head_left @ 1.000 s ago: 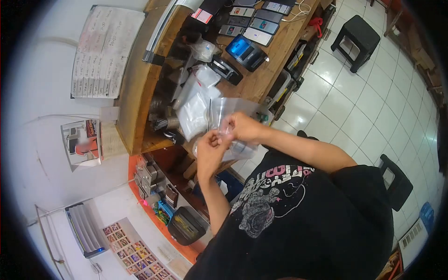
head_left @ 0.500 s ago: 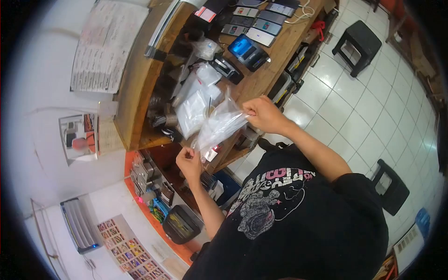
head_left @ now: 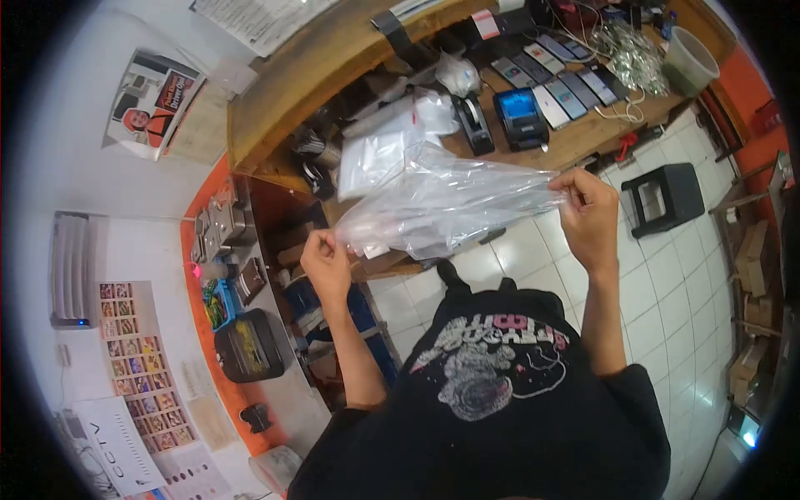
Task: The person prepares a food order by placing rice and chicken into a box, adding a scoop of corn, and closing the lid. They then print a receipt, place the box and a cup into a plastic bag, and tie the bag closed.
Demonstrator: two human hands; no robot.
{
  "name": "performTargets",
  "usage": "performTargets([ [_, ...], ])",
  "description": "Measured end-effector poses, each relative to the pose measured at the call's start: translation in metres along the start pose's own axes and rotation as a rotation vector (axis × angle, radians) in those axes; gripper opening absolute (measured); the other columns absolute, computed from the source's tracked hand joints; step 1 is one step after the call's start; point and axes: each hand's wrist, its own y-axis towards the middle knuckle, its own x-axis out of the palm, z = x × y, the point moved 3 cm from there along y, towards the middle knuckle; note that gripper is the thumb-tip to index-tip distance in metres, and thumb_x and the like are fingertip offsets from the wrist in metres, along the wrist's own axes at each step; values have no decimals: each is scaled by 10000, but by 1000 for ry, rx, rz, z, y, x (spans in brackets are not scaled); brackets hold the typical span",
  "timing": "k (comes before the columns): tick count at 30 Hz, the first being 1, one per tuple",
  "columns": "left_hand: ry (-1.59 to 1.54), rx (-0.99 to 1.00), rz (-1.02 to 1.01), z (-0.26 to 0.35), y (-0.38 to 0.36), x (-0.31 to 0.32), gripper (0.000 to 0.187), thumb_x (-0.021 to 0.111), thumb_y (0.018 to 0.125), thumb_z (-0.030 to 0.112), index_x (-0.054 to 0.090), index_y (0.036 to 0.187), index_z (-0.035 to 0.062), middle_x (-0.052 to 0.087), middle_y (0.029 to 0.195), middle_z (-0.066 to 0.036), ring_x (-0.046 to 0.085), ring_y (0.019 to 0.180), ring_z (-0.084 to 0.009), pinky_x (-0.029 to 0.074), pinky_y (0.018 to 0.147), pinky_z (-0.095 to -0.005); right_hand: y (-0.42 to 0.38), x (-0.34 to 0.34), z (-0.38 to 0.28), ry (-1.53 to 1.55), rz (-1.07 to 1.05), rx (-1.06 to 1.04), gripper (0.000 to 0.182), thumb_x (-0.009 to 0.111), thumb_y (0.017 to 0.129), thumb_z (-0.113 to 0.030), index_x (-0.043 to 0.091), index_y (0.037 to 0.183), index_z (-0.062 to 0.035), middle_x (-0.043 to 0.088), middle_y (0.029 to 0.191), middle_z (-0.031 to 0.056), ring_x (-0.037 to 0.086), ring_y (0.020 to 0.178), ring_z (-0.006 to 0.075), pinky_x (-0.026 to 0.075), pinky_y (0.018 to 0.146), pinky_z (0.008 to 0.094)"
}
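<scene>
A clear plastic bag point(head_left: 458, 200) is stretched sideways between my two hands, in front of the wooden counter's edge. My left hand point(head_left: 327, 262) pinches its left end, and my right hand point(head_left: 586, 212) grips the gathered right end with fingers curled. The bag looks thin and wrinkled, and nothing can be made out inside it. Behind it on the counter lies a stack of clear plastic bags point(head_left: 375, 154), partly covered by the one I hold.
On the wooden counter point(head_left: 500, 158) stand a tape dispenser point(head_left: 473, 125), a card terminal point(head_left: 521, 117) and several phones point(head_left: 575, 93). A green-tinted bucket point(head_left: 690, 62) is at the far right. A black stool point(head_left: 664, 200) stands on the tiled floor. At left, a black lidded container point(head_left: 250, 346) rests on a side counter.
My hands have moved apart, spreading the bag wider, with the right hand going further right. My view has turned, so the counter now runs more crosswise.
</scene>
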Motion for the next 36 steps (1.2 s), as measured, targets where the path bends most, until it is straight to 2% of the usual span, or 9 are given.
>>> performTargets([
  [6,370,585,-74,65,-18,41,840,627,645,-42,364,1439,38,509,1257,-212,490,1183,-357,389,1007,-419,29,54,-17,670,-303,95,193,505,730,113,530,888,4,542,815,4,522,736,80,429,700,224],
  [9,83,378,-318,30,-31,76,795,611,692,-42,350,1440,25,496,1283,-231,482,1190,-380,361,1039,-433,29,75,-32,509,-594,267,208,555,736,117,528,906,0,556,896,43,556,784,102,452,687,241],
  [11,-120,178,-388,24,-23,76,735,552,786,-43,287,1467,33,469,1317,-261,481,1198,-396,330,1073,-456,29,75,-65,-243,-29,-291,200,631,736,89,540,886,-7,564,872,65,588,758,145,468,633,248],
  [15,-27,208,-173,15,-27,52,644,419,853,-67,243,1459,60,588,1118,-236,589,1038,-378,449,962,-439,-15,179,-78,233,-745,-101,89,650,734,7,639,820,27,631,777,203,641,701,302,512,671,393],
  [17,-763,-395,-465,33,-47,12,447,494,870,-9,437,1313,2,611,1063,-171,600,988,-282,444,912,-379,-54,280,8,-167,-1065,-310,180,653,722,-130,691,826,12,667,779,218,663,742,360,512,718,456],
  [20,-522,-84,-943,9,-57,-65,249,575,824,40,596,1068,0,597,994,-146,591,935,-239,453,861,-367,-101,352,85,-305,-891,-832,260,683,723,-214,697,847,14,685,867,222,666,822,373,514,776,451],
  [27,698,-455,-267,-127,-82,-164,473,552,748,-38,546,1220,9,474,1261,-234,571,1017,-429,482,862,-460,-131,360,-70,360,-1517,-604,423,628,902,-289,606,1142,58,670,1063,218,660,995,301,496,918,374],
  [29,693,-567,-301,-165,-89,-186,592,522,742,-54,434,1323,18,400,1330,-274,496,1137,-484,447,930,-506,-93,357,-121,963,-1866,213,409,635,908,-259,583,1156,62,685,1043,158,661,1026,223,508,879,329],
  [36,486,-597,-377,-225,-68,-216,643,492,764,-47,339,1387,-6,260,1432,-369,351,1268,-539,354,1067,-482,-45,468,7,-125,-722,53,775,779,734,-480,508,1219,61,615,1021,214,610,993,356,484,870,393],
])
